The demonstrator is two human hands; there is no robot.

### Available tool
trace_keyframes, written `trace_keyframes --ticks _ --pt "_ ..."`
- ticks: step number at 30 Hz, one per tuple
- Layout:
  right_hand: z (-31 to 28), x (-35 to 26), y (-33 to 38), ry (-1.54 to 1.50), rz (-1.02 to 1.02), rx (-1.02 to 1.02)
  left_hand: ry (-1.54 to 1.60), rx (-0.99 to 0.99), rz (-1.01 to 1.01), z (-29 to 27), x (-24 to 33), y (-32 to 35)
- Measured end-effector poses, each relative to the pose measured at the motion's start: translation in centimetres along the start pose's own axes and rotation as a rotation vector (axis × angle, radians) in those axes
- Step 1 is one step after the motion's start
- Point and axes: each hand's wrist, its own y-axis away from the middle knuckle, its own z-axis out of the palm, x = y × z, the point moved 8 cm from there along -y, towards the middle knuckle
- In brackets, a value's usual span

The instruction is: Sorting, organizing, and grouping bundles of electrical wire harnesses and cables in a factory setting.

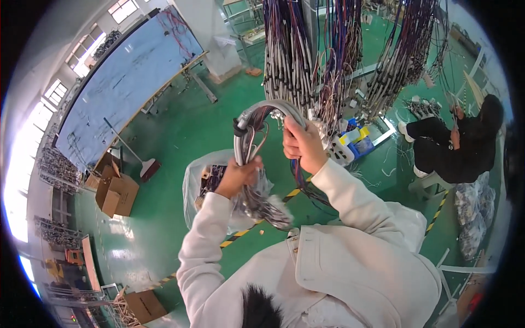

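Observation:
A thick wire harness [267, 106] arches between my two hands, its grey sleeved part bent into a loop. My left hand [238, 176] is closed around one side, and connector ends hang below it toward my body. My right hand [304, 145] grips the other side, with loose dark and coloured wires trailing down past my sleeve. Below and left of the harness, a clear plastic bag [191, 188] on the floor holds more bundled wires. Just beyond my right hand, many hanging wire harnesses [290, 60] reach down from a rack.
At right a seated person [459, 139] in dark clothes handles wires. A large sloped board [126, 82] stands at left, near a broom [149, 168] and an open cardboard box [117, 191]. Blue and yellow bins [358, 141] sit under the hanging harnesses. Filled plastic bags [473, 213] lie at right.

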Motion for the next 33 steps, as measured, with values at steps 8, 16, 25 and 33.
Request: trace_keyframes --ticks 8,16,25,33 --pt "2.3 -2.4 -0.5 0.024 -0.184 0.054 0.192 -0.225 0.187 8.0 -1.8 -1.6" --pt "1.9 -4.0 -1.7 0.044 -0.157 0.074 0.135 -0.279 0.154 11.8 -0.1 -1.1" --pt "-7.3 -2.1 3.8 0.337 -0.011 0.115 0.455 -0.179 0.064 6.6 0.2 -1.1" --pt "-6.9 13.0 7.3 -0.329 0.519 0.116 0.215 -0.304 0.106 8.3 1.1 -1.7"
